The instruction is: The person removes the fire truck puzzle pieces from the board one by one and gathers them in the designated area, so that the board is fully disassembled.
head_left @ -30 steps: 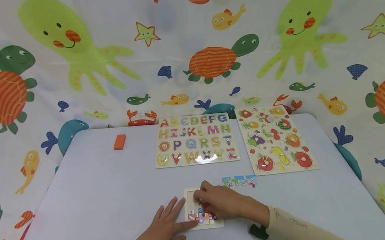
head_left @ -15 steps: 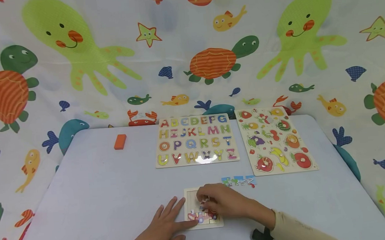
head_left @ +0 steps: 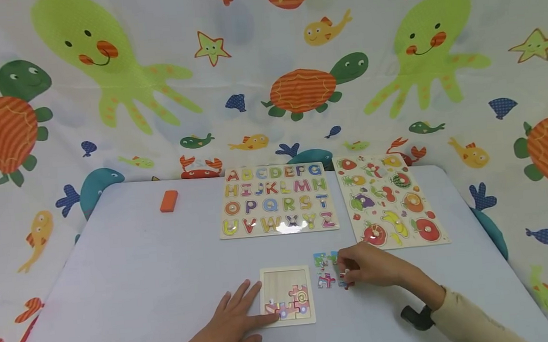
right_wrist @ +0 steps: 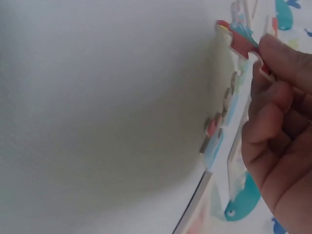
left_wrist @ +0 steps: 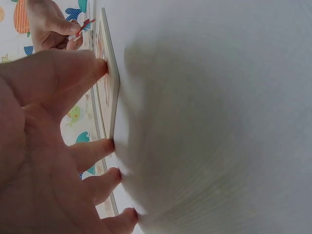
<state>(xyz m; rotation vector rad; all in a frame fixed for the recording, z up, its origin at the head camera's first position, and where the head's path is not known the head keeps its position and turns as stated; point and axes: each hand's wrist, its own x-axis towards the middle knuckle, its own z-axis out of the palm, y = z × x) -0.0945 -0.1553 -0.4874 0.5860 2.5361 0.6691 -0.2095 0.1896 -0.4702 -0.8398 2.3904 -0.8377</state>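
A small square wooden puzzle tray [head_left: 287, 277] lies at the table's near middle, with several pink interlocking jigsaw pieces [head_left: 287, 310] fitted along its bottom and lower right. My left hand [head_left: 225, 328] is spread flat at the tray's left, its thumb over the lower left edge and fingertips on the table. To the right of the tray, my right hand [head_left: 375, 265] pinches a red and teal jigsaw piece [right_wrist: 240, 43] between thumb and fingers. Beside it lie loose jigsaw pieces [head_left: 326, 280], partly hidden by that hand.
Behind the tray lies an alphabet peg board [head_left: 279, 234]. A fruit peg board [head_left: 355, 215] is angled at its right. An orange block [head_left: 169, 200] sits at the back left. A patterned fabric backdrop [head_left: 234, 29] rises behind the white table [head_left: 142, 278].
My right hand has moved from above the tray rightward to the loose pieces, carrying a jigsaw piece. Pieces in the tray's lower right are now uncovered. My left hand stays put.
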